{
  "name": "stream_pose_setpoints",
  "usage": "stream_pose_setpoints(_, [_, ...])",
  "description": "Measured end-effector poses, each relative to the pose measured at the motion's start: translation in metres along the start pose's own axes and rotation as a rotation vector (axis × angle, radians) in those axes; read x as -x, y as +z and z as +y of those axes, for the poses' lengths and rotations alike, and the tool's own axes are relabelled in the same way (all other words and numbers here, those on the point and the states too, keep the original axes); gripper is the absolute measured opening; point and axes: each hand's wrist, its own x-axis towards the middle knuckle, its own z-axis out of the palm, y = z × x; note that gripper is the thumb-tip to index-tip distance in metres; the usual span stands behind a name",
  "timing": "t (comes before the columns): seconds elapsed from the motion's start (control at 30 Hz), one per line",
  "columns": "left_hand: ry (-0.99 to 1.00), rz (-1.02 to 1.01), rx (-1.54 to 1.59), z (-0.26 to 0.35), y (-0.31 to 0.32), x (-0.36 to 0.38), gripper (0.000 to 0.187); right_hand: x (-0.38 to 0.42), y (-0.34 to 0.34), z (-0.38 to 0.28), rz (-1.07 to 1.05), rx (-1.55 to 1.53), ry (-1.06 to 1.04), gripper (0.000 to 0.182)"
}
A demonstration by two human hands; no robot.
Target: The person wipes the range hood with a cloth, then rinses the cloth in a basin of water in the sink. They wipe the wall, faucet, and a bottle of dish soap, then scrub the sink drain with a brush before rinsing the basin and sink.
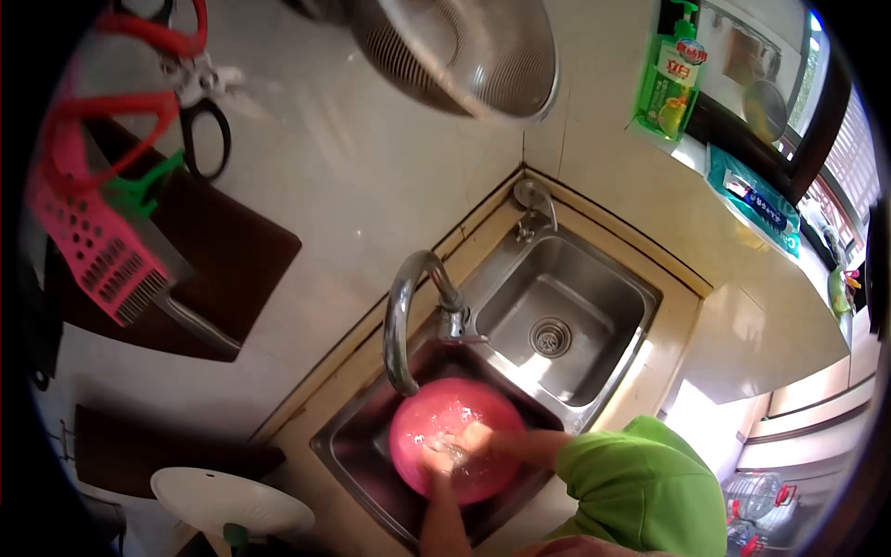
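Both hands are together in a pink basin [404, 422] of water standing in the left sink bowl. My left hand [438, 459] reaches in from below, its fingers closed against a small pale, shiny thing [456, 454] between the hands. Coming from the right below a green sleeve, my right hand [475, 438] is curled over the same spot. Water glare and splashes blur the fingers, and I cannot make out what they hold. The curved metal faucet [401, 325] ends just above the basin's rim.
A second steel sink bowl [506, 302] adjoins at the right. Overhead hangs a metal colander [464, 56]. Red-handled scissors [176, 88] and a pink perforated rack [102, 260] are on the left wall. A green soap bottle [670, 88] stands by the window; a white lid [227, 501] is at lower left.
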Motion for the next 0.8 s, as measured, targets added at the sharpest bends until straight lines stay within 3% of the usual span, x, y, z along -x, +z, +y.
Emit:
stream_pose_setpoints(0.07, [0.517,-0.009,-1.594,0.014,-0.006,0.007,0.04,-0.009,-0.028,0.002,0.122,0.094,-0.119,0.033])
stream_pose_setpoints(0.13, [0.039,-0.045,-1.648,0.056,0.029,0.042,0.048,-0.012,-0.038,-0.017,0.134,-0.027,0.288,0.033])
stream_pose_setpoints(0.17, [0.129,0.092,-1.679,0.059,0.042,0.056,0.048,-0.017,-0.031,-0.023,0.125,-0.036,0.287,0.033])
stream_pose_setpoints(0.2, [0.12,0.099,-1.685,0.059,0.043,0.055,0.048,-0.021,-0.025,-0.032,0.183,-0.077,0.417,0.034])
stream_pose_setpoints(0.23, [-0.197,-0.041,-0.95,0.056,0.044,0.053,0.049,-0.022,-0.02,-0.04,0.243,-0.114,0.552,0.036])
stream_pose_setpoints(0.27, [-0.457,-0.157,-0.192,0.054,0.043,0.051,0.052,-0.022,-0.013,-0.052,0.323,-0.203,0.499,0.041])
stream_pose_setpoints(0.33, [-0.493,-0.334,-0.011,0.077,0.046,0.069,0.062,-0.018,-0.029,-0.096,0.251,-0.371,0.357,0.033])
stream_pose_setpoints(0.37, [-0.496,-0.695,0.153,0.062,-0.001,0.029,0.059,-0.016,-0.039,-0.117,0.131,-0.409,0.344,0.03])
stream_pose_setpoints(0.4, [-0.487,-0.699,0.219,0.068,-0.007,0.033,0.058,-0.013,-0.045,-0.136,0.009,-0.449,0.328,0.028])
stream_pose_setpoints(0.53, [-0.412,-0.536,0.359,0.063,-0.003,0.059,0.056,0.01,-0.028,-0.164,0.139,-0.44,0.141,0.028])
stream_pose_setpoints(0.6, [-0.362,-0.451,0.362,0.054,0.011,0.069,0.055,0.016,-0.037,-0.17,0.137,-0.281,0.11,0.027])
stream_pose_setpoints(0.7, [-0.264,-0.293,0.276,0.043,0.03,0.081,0.054,0.005,-0.077,-0.184,0.127,-0.158,0.211,0.024])
stream_pose_setpoints(0.77, [-0.203,-0.188,0.178,0.037,0.038,0.083,0.053,-0.016,-0.068,-0.17,0.05,-0.011,0.614,0.028])
stream_pose_setpoints(0.8, [-0.171,-0.144,0.123,0.034,0.042,0.082,0.052,-0.023,-0.066,-0.143,0.065,-0.023,0.546,0.032])
